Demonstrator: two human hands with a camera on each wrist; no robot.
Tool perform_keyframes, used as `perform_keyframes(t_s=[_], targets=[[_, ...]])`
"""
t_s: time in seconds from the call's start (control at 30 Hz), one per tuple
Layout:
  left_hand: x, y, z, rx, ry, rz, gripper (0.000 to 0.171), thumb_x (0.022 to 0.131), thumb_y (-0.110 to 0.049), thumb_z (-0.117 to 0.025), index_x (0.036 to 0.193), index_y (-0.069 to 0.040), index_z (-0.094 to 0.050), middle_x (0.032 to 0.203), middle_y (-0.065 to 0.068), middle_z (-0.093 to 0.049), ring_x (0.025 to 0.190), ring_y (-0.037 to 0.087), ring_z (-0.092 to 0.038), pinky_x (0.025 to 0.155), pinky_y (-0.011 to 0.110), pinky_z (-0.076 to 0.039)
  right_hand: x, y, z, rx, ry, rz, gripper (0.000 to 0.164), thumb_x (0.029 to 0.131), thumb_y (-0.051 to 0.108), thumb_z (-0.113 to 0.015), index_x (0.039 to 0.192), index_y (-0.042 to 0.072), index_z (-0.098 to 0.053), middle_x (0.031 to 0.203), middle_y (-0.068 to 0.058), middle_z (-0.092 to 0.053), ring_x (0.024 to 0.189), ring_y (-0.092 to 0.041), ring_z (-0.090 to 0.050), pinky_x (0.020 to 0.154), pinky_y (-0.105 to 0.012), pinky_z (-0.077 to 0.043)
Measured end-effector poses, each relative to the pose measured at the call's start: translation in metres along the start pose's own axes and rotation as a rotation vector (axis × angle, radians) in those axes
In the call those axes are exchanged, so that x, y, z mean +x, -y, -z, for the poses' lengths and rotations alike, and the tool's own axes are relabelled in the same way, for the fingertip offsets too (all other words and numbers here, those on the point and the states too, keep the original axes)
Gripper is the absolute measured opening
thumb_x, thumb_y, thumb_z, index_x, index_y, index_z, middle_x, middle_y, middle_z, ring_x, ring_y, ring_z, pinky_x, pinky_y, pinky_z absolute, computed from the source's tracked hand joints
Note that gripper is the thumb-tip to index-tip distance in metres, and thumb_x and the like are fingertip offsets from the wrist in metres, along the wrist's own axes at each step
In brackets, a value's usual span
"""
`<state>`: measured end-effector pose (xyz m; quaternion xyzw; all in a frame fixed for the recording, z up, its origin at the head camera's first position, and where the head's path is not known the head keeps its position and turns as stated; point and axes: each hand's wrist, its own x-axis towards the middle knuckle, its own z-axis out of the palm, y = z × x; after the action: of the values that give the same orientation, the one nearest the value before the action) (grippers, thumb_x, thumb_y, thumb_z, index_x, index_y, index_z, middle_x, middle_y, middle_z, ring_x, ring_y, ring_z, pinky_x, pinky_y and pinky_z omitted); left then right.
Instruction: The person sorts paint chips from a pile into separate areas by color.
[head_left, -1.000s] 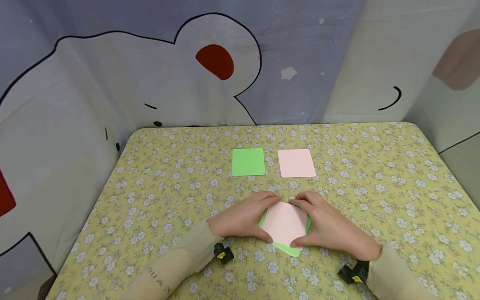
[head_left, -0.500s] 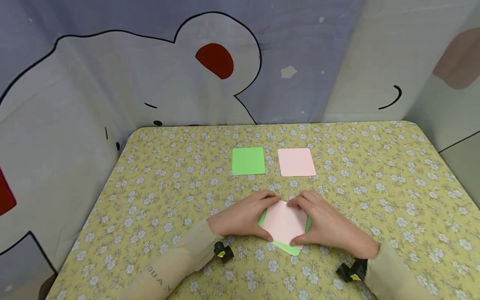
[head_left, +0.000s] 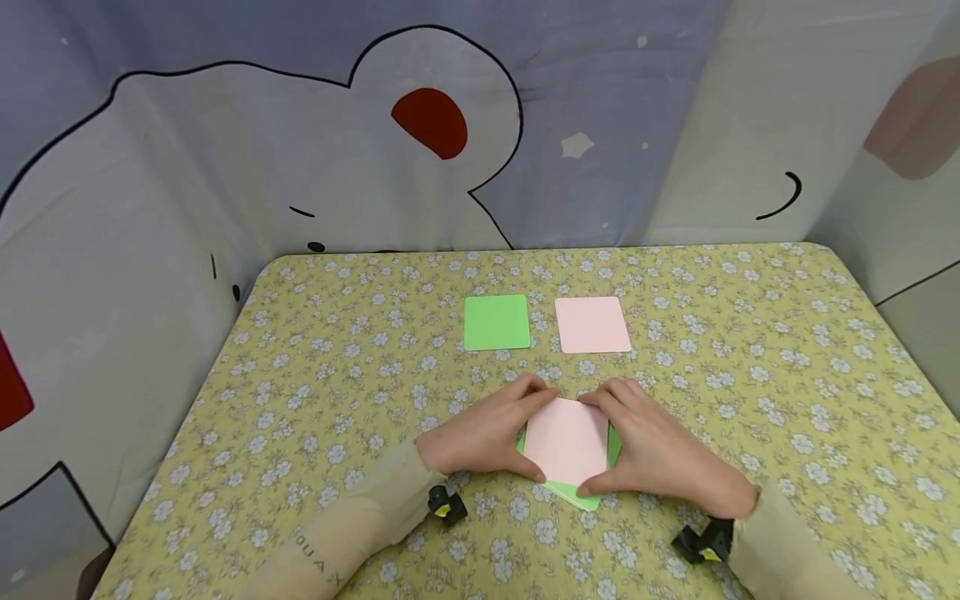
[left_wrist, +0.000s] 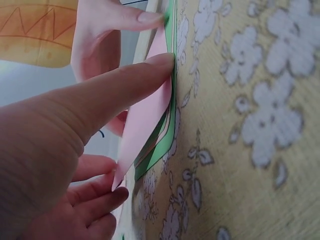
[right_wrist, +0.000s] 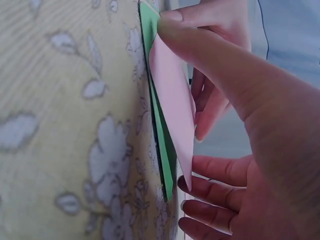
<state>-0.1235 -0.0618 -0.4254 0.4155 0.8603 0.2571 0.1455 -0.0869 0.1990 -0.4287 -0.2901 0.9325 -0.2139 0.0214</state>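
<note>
A pink square card (head_left: 566,442) lies on top of a stack of green and pink cards (head_left: 572,493), near the front middle of the table. My left hand (head_left: 491,429) holds the pink card's left side, fingers at the far corner and thumb (left_wrist: 125,85) at the near edge of the stack. Opposite it, my right hand (head_left: 652,446) grips the right side, its thumb (right_wrist: 200,47) at the near corner. Both wrist views show the pink card's far edge raised above the green card (right_wrist: 165,170), its corners at the fingertips.
Beyond the hands, a single green card (head_left: 497,322) lies flat to the left of a single pink card (head_left: 593,325). Yellow flowered cloth (head_left: 337,367) covers the table. A printed curtain (head_left: 600,125) hangs along the back and sides.
The top pink card has turned slightly and lifted off the stack along its right side. My right fingertips shifted a little along its far edge; the left hand moved only slightly.
</note>
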Motion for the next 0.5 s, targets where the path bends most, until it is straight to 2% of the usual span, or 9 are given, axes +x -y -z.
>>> perform_keyframes(t_s=[0.2,0.5], targets=[[-0.0016,0.0019,-0.0004,-0.036,-0.007,0.009,0.103,0.075,-0.043,-0.091,0.157,-0.01,-0.039,0.143,0.003,-0.04,0.12,0.012,-0.051,0.1,0.022,-0.047,-0.001,0.0015,0.0017,0.042,0.001,0.006,0.115,0.054,0.067,-0.093,0.142,0.004,-0.055,0.126,0.0,-0.048,0.111,-0.017,-0.042,0.085,-0.04,-0.053],[-0.001,0.0042,-0.0006,-0.026,-0.003,0.014,0.102,0.076,-0.047,-0.09,0.157,-0.011,-0.04,0.138,0.001,-0.041,0.114,0.01,-0.05,0.096,0.022,-0.048,-0.0005,0.0038,0.0032,0.066,-0.007,0.019,0.108,0.059,0.053,-0.096,0.145,0.005,-0.052,0.132,0.0,-0.044,0.116,-0.017,-0.04,0.086,-0.04,-0.053]])
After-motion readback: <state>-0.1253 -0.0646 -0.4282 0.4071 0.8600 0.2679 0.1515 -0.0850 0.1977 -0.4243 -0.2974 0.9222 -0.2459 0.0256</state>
